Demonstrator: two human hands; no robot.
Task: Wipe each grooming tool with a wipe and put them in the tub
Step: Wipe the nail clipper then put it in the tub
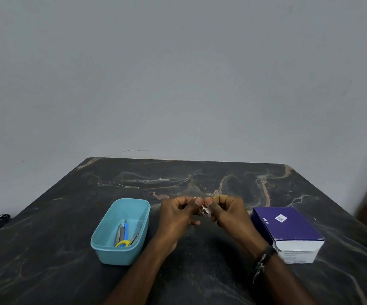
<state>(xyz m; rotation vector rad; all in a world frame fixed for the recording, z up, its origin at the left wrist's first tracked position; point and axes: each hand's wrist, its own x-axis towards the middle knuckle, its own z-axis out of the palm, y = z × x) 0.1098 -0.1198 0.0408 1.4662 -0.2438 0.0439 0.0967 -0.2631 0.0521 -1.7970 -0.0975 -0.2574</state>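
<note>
Teal plastic makes up the one tub [120, 231], which stands on the desk [200, 177] and holds several grooming tools [124, 235]: a blue-handled one, a yellow-handled one and at least two grey metal pieces, too overlapped for an exact count. Just right of the tub, two hands meet above the desk; the left hand [179, 213] and the right hand [226, 213] each have a grip pinched on one small white wipe [206, 211], with a thin metal tool [202, 213] between the thumbs, too small to name. The right wrist wears one dark bracelet [264, 259]. Farther right of the tub sits one purple-and-white box [288, 232]. The desk is dark marble-patterned with pale veins; beyond the tub rises a plain grey wall [178, 73].
</note>
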